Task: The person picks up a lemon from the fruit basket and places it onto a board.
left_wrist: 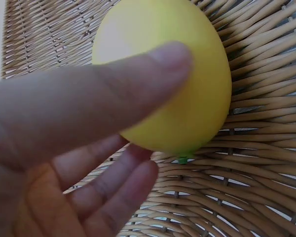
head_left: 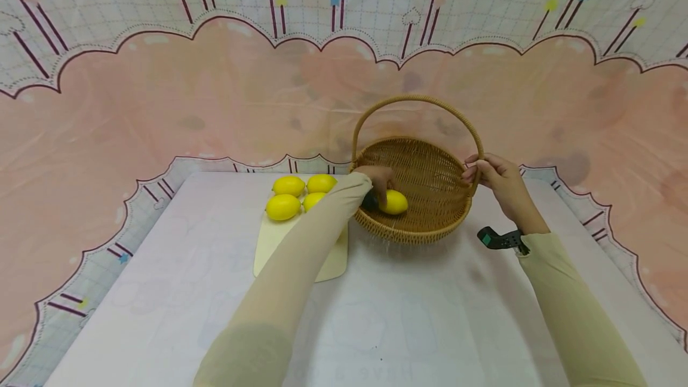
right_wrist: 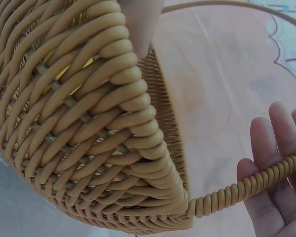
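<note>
A brown wicker basket (head_left: 414,157) with a tall wrapped handle (head_left: 419,98) stands tilted, its inside facing me. My left hand (head_left: 378,181) reaches into it and holds a yellow lemon (head_left: 395,202) low against the weave. In the left wrist view the thumb lies across the lemon (left_wrist: 207,94), whose green tip points down; part of the other fingers is hidden behind it. My right hand (head_left: 500,181) grips the handle's right base. The right wrist view shows its fingers (right_wrist: 264,140) behind the wrapped handle (right_wrist: 251,185).
Left of the basket, several more lemons (head_left: 283,207) sit at the far end of a cream cutting board (head_left: 271,243), partly covered by my left sleeve. Both stand on a white table (head_left: 408,309). A patterned cloth (head_left: 242,94) hangs behind.
</note>
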The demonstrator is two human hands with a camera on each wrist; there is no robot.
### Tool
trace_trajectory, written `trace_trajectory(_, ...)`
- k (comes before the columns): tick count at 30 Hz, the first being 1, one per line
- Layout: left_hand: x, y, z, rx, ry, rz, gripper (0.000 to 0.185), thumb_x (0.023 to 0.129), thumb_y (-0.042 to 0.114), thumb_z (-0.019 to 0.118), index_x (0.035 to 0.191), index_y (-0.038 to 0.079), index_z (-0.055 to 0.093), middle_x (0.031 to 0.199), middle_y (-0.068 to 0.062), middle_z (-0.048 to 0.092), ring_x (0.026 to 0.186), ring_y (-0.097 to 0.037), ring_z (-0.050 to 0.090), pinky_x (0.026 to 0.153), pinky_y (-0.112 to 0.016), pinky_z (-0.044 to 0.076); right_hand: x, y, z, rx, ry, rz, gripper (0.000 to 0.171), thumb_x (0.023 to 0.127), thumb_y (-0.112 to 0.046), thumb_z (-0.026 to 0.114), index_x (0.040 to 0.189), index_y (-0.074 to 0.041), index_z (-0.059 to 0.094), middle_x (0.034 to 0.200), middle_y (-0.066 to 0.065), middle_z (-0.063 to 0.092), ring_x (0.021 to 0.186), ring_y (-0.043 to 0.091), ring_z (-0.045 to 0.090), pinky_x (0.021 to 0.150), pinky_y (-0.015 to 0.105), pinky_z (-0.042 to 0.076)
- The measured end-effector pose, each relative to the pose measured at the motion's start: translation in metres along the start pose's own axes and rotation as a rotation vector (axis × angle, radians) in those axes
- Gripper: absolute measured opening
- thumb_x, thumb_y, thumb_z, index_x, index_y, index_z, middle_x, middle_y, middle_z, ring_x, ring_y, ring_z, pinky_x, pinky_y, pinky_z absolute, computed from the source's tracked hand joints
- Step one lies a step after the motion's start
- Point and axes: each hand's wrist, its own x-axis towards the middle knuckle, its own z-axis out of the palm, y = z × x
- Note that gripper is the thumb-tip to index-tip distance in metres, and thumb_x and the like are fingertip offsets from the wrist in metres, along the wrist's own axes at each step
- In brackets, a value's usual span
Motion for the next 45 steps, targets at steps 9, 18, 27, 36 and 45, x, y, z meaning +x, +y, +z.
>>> trace_trajectory(9,-0.002,0.007,-0.001,0.026,-0.078,-0.054,0.055,0.079,0.011,0.076,0.13,0.013,0.057,0.132,-0.008,0.057,0.118,-0.022,0.054,0.097,-0.034,0.049,-0.001,0.0,0.001,-0.043,0.011,0.005,0.024,0.098,-0.024,0.045,0.108,-0.01,0.062,0.083,-0.008,0.067,0.081,0.005,0.066,0.079,0.012,0.053)
trace_trajectory(18,0.093,-0.062,0.017,0.059,-0.145,0.131,0.037,0.062,0.028,0.088,0.094,0.02,0.072,0.088,0.006,0.067,0.075,-0.009,0.057,0.066,-0.024,0.051,0.0,0.0,0.002,-0.114,0.041,0.038,0.033,0.098,-0.031,0.045,0.111,-0.005,0.06,0.082,-0.011,0.067,0.081,0.004,0.065,0.08,0.012,0.052)
trace_trajectory(27,-0.009,0.009,0.002,0.041,-0.138,0.022,0.049,0.082,0.012,0.073,0.128,0.009,0.056,0.129,-0.01,0.058,0.115,-0.022,0.055,0.096,-0.032,0.048,-0.001,-0.001,0.001,-0.053,0.007,0.022,0.023,0.098,-0.025,0.045,0.108,-0.012,0.061,0.083,-0.008,0.067,0.082,0.004,0.066,0.08,0.01,0.051)
trace_trajectory(36,-0.011,0.01,0.003,0.06,-0.096,0.07,0.037,0.082,0.016,0.073,0.116,0.006,0.065,0.1,-0.004,0.065,0.081,-0.01,0.053,0.07,-0.021,0.047,0.0,-0.002,0.001,-0.045,0.006,0.025,0.023,0.098,-0.026,0.045,0.108,-0.013,0.062,0.083,-0.008,0.067,0.082,0.004,0.066,0.081,0.01,0.051)
trace_trajectory(45,-0.007,0.009,0.003,-0.035,-0.026,0.102,0.036,0.081,0.013,0.073,0.116,0.006,0.066,0.105,-0.006,0.068,0.084,-0.013,0.06,0.074,-0.023,0.052,0.0,-0.002,0.001,-0.062,0.022,0.033,0.025,0.098,-0.026,0.045,0.109,-0.01,0.062,0.082,-0.009,0.068,0.082,0.004,0.067,0.079,0.01,0.051)
